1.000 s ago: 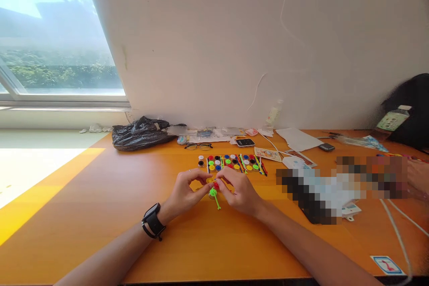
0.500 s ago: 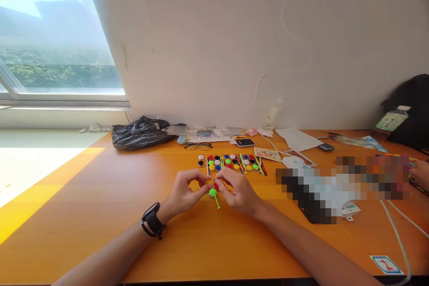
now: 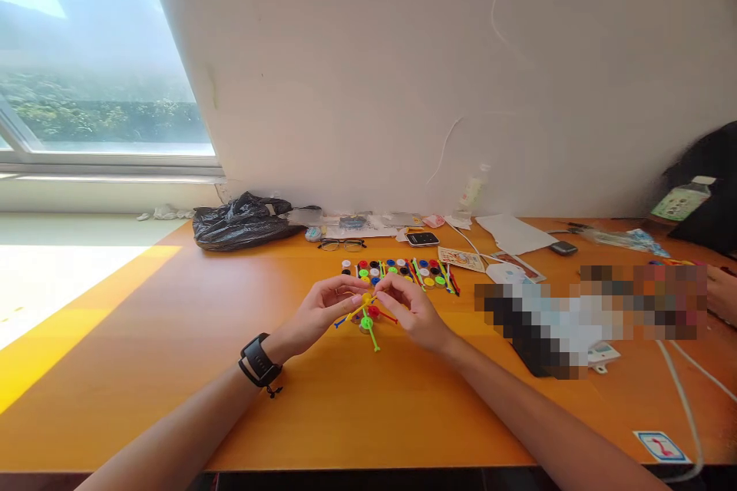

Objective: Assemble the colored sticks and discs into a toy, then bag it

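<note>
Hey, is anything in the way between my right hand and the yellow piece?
Nothing visible: your right hand is right up against the yellow piece. The green piece and red piece show just below it in the picture, not between them.

You: left bare hand (image 3: 308,316), right bare hand (image 3: 418,316), so two. Thin bright plastic sticks (image 3: 374,340) by them: at least four, one each blue, yellow, red, green. Small round coloured plastic pieces (image 3: 429,283) in rows: lots, some hidden. Shiny black plastic bag (image 3: 247,224): one. Clear labelled bottles (image 3: 681,202): two. Black-strapped watch (image 3: 260,360): one.
</note>
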The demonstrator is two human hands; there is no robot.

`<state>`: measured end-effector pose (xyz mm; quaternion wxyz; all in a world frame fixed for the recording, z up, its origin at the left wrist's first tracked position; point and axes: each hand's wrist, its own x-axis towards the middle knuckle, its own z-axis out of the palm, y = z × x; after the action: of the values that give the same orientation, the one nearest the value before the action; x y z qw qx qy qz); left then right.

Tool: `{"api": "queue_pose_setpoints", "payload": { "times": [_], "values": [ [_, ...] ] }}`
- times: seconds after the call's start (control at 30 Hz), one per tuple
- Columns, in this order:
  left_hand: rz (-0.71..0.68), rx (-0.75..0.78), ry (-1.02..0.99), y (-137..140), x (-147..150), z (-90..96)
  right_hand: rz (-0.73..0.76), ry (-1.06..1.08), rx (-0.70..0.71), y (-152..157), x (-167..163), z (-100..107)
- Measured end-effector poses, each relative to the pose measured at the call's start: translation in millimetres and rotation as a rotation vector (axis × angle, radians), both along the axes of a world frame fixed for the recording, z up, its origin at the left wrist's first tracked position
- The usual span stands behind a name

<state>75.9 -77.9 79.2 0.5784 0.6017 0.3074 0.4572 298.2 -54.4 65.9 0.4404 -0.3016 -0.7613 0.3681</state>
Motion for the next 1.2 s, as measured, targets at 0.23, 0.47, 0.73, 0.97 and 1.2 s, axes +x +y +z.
{"api": "queue_pose_setpoints", "payload": {
  "times": [0.23, 0.47, 0.73, 0.97, 1.2],
  "values": [
    [0.072, -0.051, -0.006, 6, -1, -7.0, -0.156, 0.033, 0.126, -1, 5, 9],
    [0.159, -0.02, -0.025, 9, -2, -6.9, 0.103, -0.028, -0.169, -2, 7, 4],
    [0.249, -0.049, -0.092, 17, -7, -8.8, 0.072, 0.034, -0.191, 2, 7, 3],
    [0.406, -0.201, -0.405, 51, -32, -17.5, 0.013, 0.046, -0.192, 7, 6, -6],
    [0.623, -0.341, -0.719, 76, -64, -11.9, 0.004, 0.019, -0.197, 8, 4, -12]
  ]
}}
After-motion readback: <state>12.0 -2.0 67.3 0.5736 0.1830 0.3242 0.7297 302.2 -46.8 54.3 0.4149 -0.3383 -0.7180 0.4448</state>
